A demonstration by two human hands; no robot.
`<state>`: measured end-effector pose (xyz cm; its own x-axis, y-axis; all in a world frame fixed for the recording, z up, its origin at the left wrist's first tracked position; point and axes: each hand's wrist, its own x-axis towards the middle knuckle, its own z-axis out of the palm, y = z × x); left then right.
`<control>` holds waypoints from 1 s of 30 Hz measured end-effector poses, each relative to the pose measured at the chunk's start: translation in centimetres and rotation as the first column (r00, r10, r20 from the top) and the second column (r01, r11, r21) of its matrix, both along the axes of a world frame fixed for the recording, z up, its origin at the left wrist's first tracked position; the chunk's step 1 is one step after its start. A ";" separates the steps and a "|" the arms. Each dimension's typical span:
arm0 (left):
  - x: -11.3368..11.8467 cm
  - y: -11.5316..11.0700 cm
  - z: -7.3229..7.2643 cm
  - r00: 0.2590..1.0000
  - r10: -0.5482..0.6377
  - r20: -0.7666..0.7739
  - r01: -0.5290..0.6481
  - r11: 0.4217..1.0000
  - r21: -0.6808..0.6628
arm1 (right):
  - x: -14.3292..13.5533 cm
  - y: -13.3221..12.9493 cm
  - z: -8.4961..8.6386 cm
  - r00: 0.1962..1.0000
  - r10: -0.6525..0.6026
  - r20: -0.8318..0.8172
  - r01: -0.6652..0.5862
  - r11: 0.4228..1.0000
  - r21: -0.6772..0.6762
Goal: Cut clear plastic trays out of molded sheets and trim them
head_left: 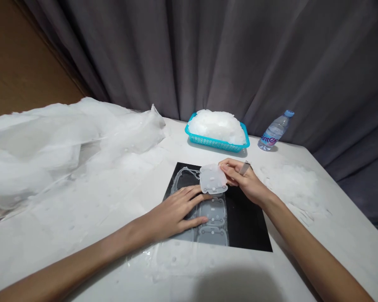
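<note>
A clear sheet of rounded-square pieces lies partly over a black mat, in the head view's middle. My left hand rests on that sheet, palm down with its fingers spread. Pinched at its right edge by my right hand is one translucent white rounded-square piece, tilted up above the sheet's far part. A small grey strip, perhaps part of a tool, sticks out between my right fingers; the rest of it is hidden. Whether the raised piece still joins the sheet I cannot tell.
Behind the mat stands a turquoise basket heaped with white translucent pieces. A water bottle is to its right. Crumpled clear plastic covers the table's left side. Thin translucent scraps lie at the right. A grey curtain hangs behind.
</note>
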<state>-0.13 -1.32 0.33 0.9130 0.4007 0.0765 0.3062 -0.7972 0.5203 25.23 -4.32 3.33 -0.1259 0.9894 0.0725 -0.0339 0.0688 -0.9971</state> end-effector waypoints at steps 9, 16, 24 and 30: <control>-0.1 0.0 -0.2 0.999 0.010 -0.032 -0.010 1.000 -0.002 | 1.1 0.6 0.6 0.758 -0.238 0.607 0.044 0.948 0.316; -0.3 -0.1 0.0 1.000 0.000 -0.015 0.000 1.000 -0.012 | 6.6 8.9 3.5 0.598 -0.604 0.526 0.254 0.766 0.591; -0.4 0.1 -0.3 1.000 0.004 0.015 -0.004 1.000 -0.031 | 7.9 15.9 3.3 0.664 -0.653 0.363 0.399 0.721 0.567; -0.5 0.1 -0.2 1.000 0.006 0.019 -0.005 0.998 -0.068 | 7.5 18.4 4.4 0.654 -0.690 0.311 0.480 0.696 0.534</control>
<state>-0.66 -1.26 0.14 0.9093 0.4108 0.0669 0.3000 -0.7582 0.5790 32.76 14.10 7.69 0.3501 0.7608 0.5464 0.5939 0.2708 -0.7576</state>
